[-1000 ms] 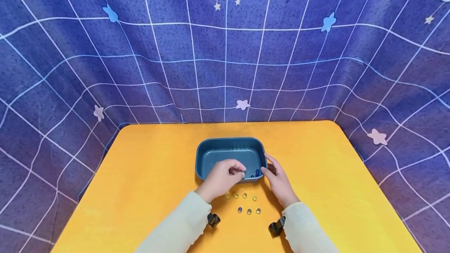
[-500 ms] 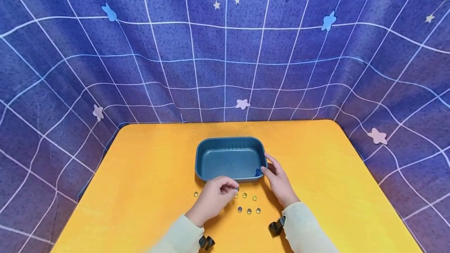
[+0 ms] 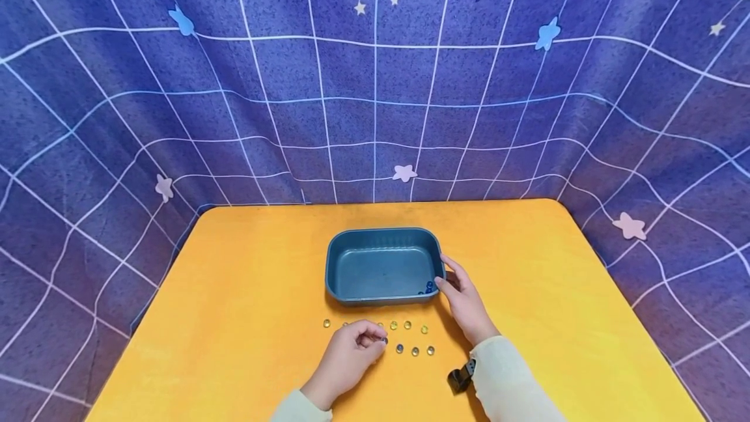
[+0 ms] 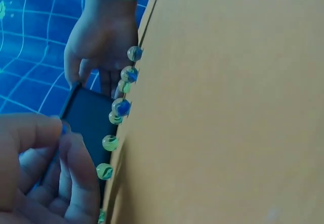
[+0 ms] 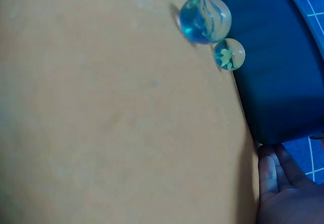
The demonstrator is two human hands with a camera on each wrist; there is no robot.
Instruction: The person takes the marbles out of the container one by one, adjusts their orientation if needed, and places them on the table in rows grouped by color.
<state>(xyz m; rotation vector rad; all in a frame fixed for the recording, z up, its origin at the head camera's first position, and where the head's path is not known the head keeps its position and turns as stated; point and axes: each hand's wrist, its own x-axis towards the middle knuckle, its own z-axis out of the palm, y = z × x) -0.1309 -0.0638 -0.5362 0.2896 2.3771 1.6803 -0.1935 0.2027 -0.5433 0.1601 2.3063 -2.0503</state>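
Observation:
Thumb and forefinger of my left hand (image 3: 347,353) pinch a small blue marble (image 3: 385,340), low over the table at the left end of the front marble row. The left wrist view shows only a sliver of that blue marble (image 4: 64,127) between the fingertips. My right hand (image 3: 467,301) holds the right end of a dark teal plastic tray (image 3: 383,301), thumb at the rim of the near corner, other fingers along the outer wall. A few dark blue marbles (image 3: 430,286) lie inside that corner, partly hidden by the thumb and near wall.
Between tray and person, a back row of clear-yellow marbles (image 3: 407,325) lies on the yellow table (image 3: 246,279). Closer in sits a front row with a bluish marble (image 3: 400,348) and two paler marbles (image 3: 415,351). A blue gridded curtain (image 3: 375,122) surrounds the table.
My left hand has moved from above the tray back toward the person and left, down to the front row, with the marble in its fingertips. My right hand stays at the tray's corner.

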